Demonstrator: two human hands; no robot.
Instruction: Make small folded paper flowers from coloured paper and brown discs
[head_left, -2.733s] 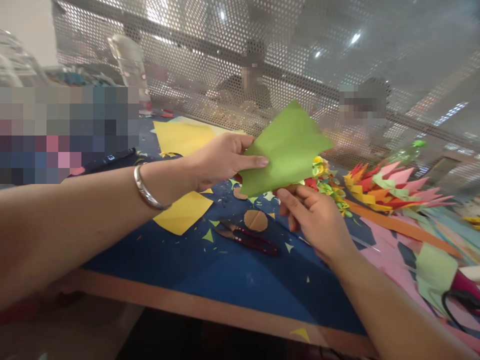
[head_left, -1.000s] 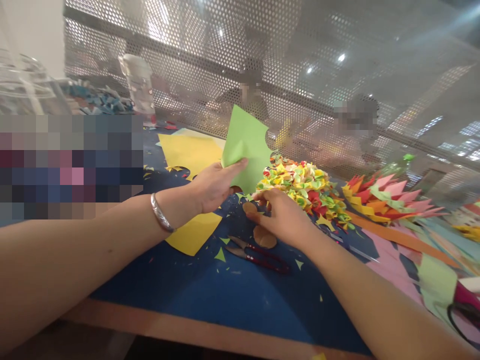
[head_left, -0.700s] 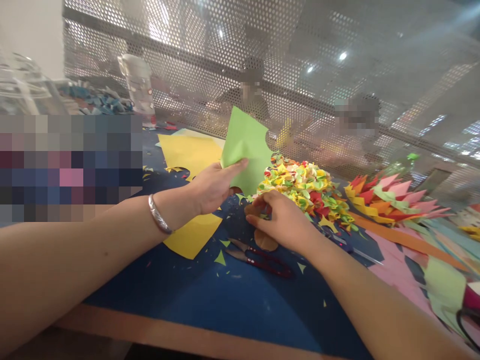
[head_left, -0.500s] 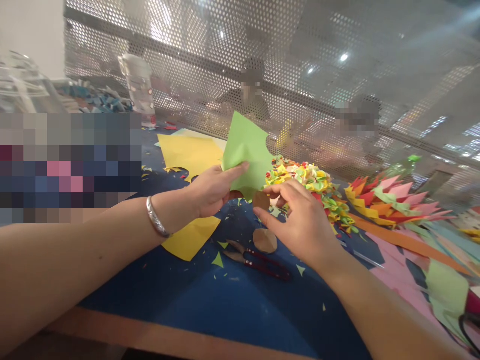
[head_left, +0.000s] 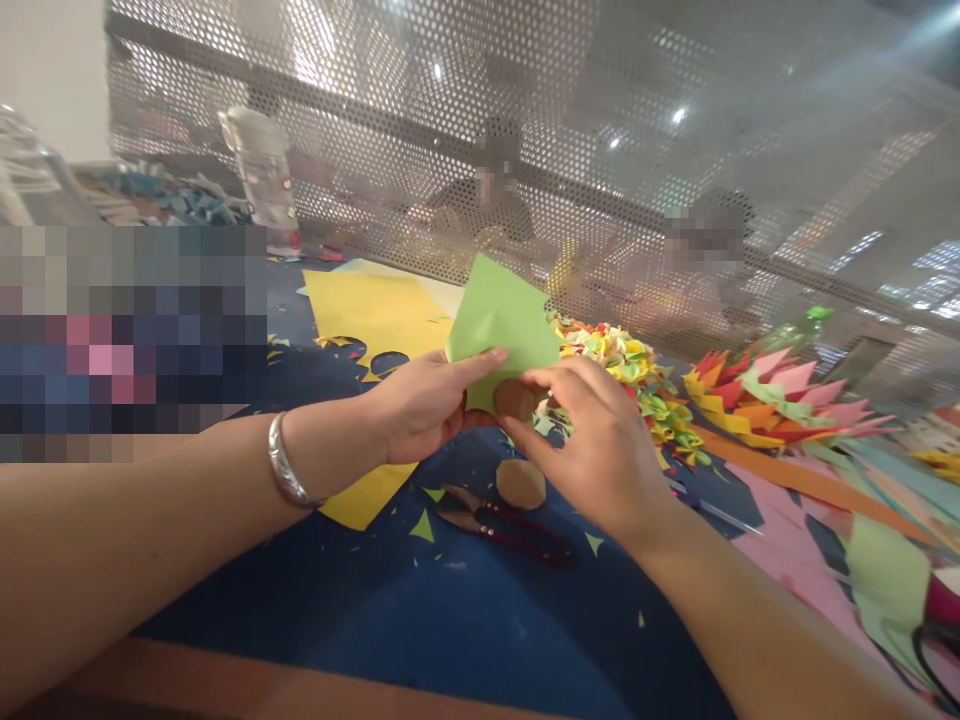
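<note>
My left hand point(head_left: 424, 405) pinches a folded green paper sheet point(head_left: 504, 320) by its lower edge, holding it up above the blue table point(head_left: 390, 590). My right hand point(head_left: 600, 445) holds a small brown cardboard disc point(head_left: 514, 399) against the bottom of the green sheet, fingers curled round it. A second brown disc point(head_left: 520, 483) lies on the table just below my right hand, beside red-handled snips point(head_left: 502, 517).
Yellow paper sheets point(head_left: 375, 310) lie behind and under my left hand. A heap of small folded coloured pieces point(head_left: 637, 380) and pointed paper shapes point(head_left: 780, 395) sit to the right, with pink and green strips point(head_left: 862, 540). A perforated metal screen point(head_left: 570, 130) stands behind; other people sit beyond it.
My right hand reached down to the table, picked up a brown disc and brought it up against the green sheet. The left hand turned the sheet upright, then lowered it slightly.
</note>
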